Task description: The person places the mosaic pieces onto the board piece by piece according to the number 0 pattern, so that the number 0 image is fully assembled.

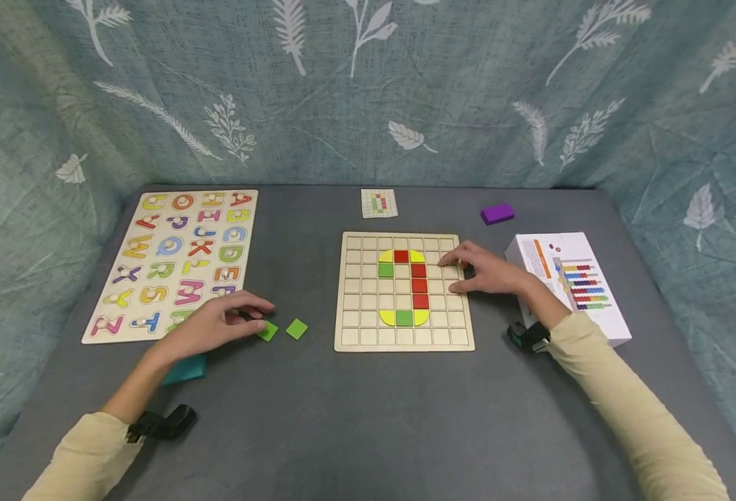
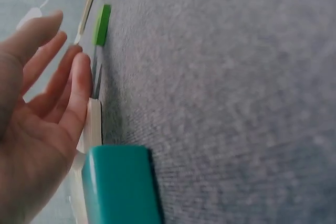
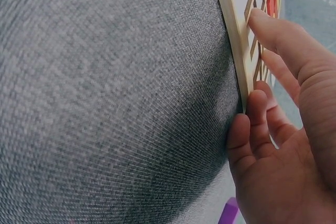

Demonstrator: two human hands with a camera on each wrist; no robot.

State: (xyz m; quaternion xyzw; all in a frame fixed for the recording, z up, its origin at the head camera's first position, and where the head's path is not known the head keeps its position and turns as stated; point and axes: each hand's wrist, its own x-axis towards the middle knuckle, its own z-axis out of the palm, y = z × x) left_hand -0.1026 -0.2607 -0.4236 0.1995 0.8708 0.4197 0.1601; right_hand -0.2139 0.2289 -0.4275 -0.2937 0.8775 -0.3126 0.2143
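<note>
Resting flat on grid board (image 1: 403,341), right hand (image 1: 483,270) open; left hand (image 1: 218,323) open, touching green tile (image 1: 268,331).

Two bare hands, no rings, gloves or markings. Left hand (image 1: 214,325): pale yellow long sleeve (image 1: 86,452) behind the fingers, ending short of the wrist; black wrist-worn camera unit (image 1: 163,423) at the cuff, rounded housing. Right hand (image 1: 485,270): matching pale yellow sleeve (image 1: 631,410), reaching nearer the wrist; black camera unit (image 1: 527,336) with a teal-green accent below the wrist. Short, unpainted nails on fingertips (image 3: 258,18). No cables visible.
</note>
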